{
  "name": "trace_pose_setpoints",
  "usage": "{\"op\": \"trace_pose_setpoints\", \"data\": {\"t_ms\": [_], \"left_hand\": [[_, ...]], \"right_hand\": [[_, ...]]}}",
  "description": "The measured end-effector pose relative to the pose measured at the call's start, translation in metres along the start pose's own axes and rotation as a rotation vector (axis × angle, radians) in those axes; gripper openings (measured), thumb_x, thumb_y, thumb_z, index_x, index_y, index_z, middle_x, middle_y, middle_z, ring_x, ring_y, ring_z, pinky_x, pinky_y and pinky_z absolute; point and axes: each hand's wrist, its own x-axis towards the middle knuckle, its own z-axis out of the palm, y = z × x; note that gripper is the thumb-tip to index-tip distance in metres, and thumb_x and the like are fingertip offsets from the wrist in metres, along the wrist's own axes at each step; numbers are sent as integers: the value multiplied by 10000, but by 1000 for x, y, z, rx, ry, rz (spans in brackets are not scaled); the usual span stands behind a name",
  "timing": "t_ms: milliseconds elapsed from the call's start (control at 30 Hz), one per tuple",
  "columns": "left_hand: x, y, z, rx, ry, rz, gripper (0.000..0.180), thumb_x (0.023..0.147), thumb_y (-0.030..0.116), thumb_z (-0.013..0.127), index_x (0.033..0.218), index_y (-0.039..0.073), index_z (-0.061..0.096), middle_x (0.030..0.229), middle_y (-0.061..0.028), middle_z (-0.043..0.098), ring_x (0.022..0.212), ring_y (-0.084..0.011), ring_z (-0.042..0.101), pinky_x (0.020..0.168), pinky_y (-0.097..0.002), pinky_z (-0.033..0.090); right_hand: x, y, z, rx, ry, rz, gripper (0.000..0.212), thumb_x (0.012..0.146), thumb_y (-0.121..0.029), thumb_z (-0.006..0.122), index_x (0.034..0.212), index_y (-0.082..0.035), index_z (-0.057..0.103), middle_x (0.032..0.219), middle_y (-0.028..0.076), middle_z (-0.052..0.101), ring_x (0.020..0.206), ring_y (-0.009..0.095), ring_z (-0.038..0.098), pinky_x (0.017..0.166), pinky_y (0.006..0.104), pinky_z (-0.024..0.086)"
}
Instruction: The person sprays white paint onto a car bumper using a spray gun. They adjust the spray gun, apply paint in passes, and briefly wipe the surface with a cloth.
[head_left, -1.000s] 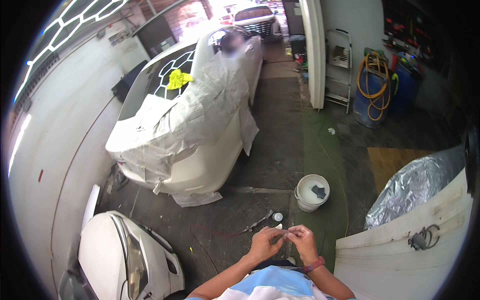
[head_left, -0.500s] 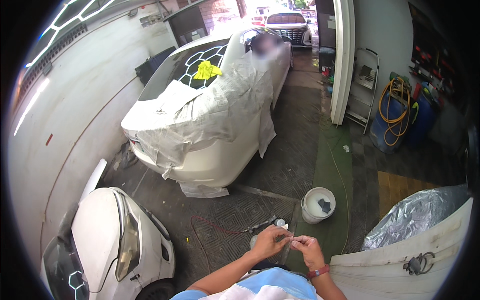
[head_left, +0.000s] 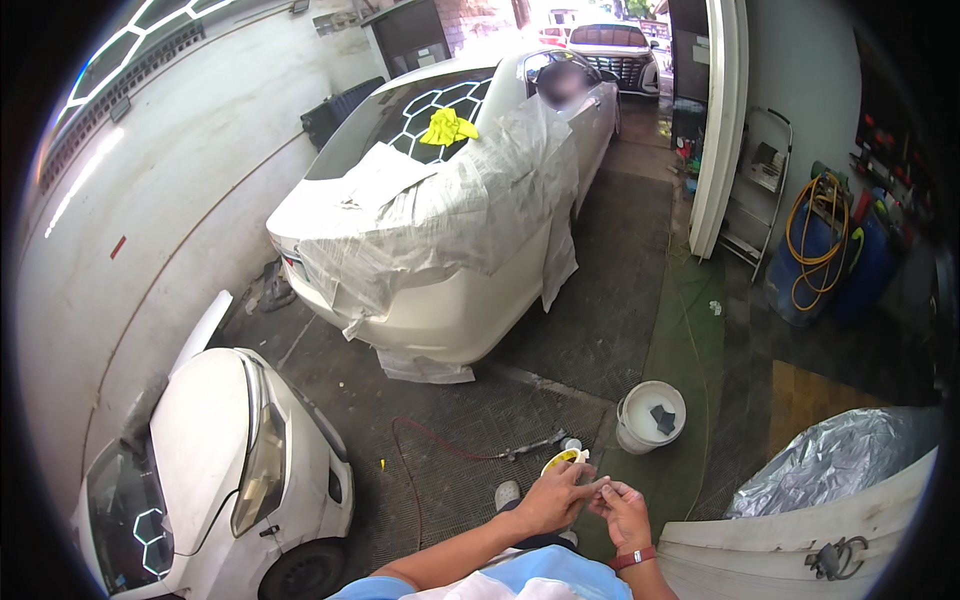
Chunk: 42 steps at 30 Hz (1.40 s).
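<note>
My left hand (head_left: 552,499) and my right hand (head_left: 625,517) meet low in front of me, fingers pinched together at the fingertips. Whatever lies between them is too small to make out. Just beyond my left fingers shows a white, round thing with a yellow inside (head_left: 564,460); I cannot tell if it touches the hand. Further out, a spray-gun-like tool (head_left: 535,447) on a red hose (head_left: 425,430) rests on the floor. A white bucket (head_left: 630,435) with milky liquid and dark grey pieces stands ahead of my right hand.
A pale car (head_left: 470,310), partly draped in masking sheet (head_left: 440,225), fills the middle; a yellow cloth (head_left: 448,127) lies on it. Another white car (head_left: 210,440) is at the left. On the right are a stepladder (head_left: 760,195), blue drums (head_left: 805,250) and silver sheeting (head_left: 830,460).
The whole view has shifted, so the surroundings sit further right. The yellow inside of the round white thing now shows beside my left hand. Both hands stay pinched together, slightly lower.
</note>
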Motion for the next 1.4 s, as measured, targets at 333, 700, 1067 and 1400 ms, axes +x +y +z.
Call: {"op": "trace_pose_setpoints", "data": {"t_ms": [333,700,1067,1400], "left_hand": [[-7,-18,-10,-67,35,-113,691,989,122,699,1650,122,497,1455,-196,590,1233,-425,578,1109,-507,483],[-134,-87,-80,-142,207,-373,562,1007,150,726,1558,118,619,1445,-183,618,1284,-404,569,1137,-492,476],[-297,-151,-151,-180,386,-611,482,1024,178,717,1500,128,665,1429,-160,636,1302,-389,574,1149,-499,470],[-387,-193,-192,-225,446,-703,442,1020,160,715,1457,102,688,1418,-151,647,1302,-386,572,1168,-495,461]], "right_hand": [[5,6,19,-197,103,-165,201,1100,-185,598,924,-90,619,757,-7,562,690,136,616,718,339,609],[18,72,144,-404,-134,-78,179,1072,-53,626,1200,10,733,893,-16,660,796,83,639,812,314,624],[20,171,273,-490,-331,146,181,1053,-4,611,1167,13,751,1028,58,743,929,158,708,903,344,608],[26,212,305,-883,-355,73,220,1072,-33,632,1231,52,758,1092,150,811,980,170,758,935,311,607]]}}
